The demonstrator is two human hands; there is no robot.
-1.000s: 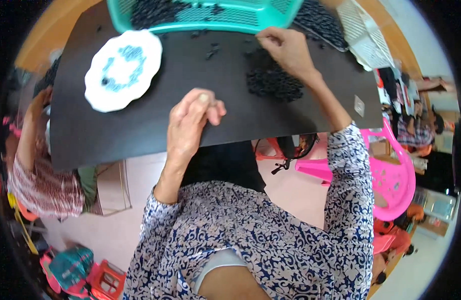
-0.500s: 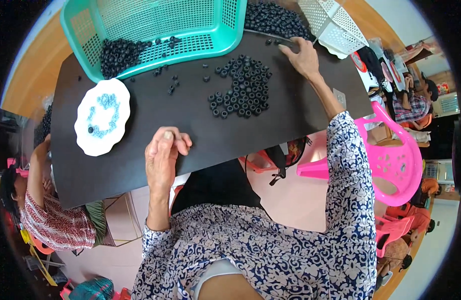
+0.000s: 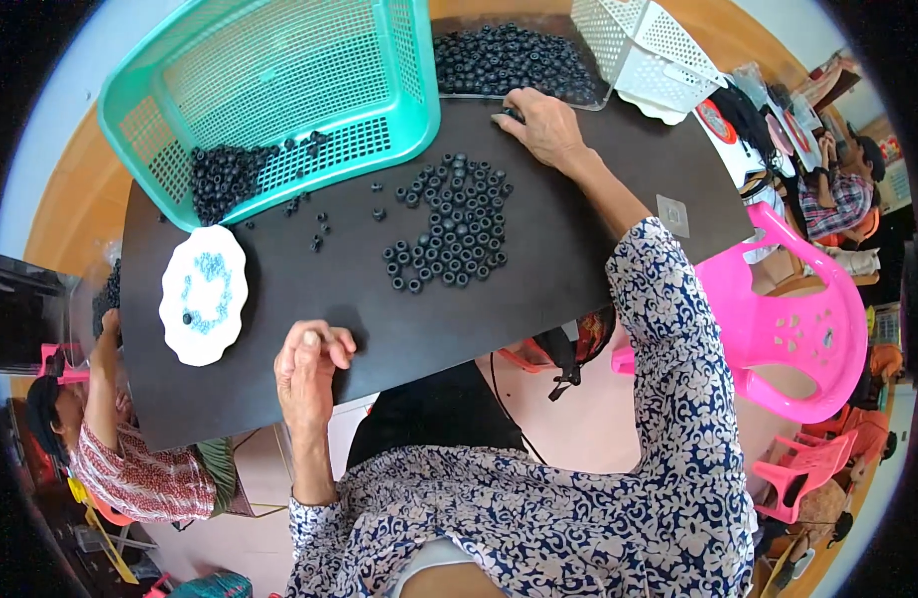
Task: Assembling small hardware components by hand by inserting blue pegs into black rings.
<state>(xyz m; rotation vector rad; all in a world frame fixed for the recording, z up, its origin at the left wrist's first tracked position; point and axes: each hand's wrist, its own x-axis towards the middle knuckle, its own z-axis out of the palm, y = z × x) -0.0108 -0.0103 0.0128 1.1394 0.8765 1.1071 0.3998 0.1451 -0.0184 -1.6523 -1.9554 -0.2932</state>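
Right fingers (image 3: 526,102) curl over dark beads (image 3: 513,114), grip unclear; the loose bead cluster (image 3: 466,237) lies to their left, on the near side.

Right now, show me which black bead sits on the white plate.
The lone black bead near the left edge of the plate; others lie elsewhere, like the loose cluster on the table.

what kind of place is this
Likely a small workshop for handwork, though it could be a home: loose black beads lie on a dark table, more fill a green basket's corner, and a person in a red patterned shirt sits nearby.
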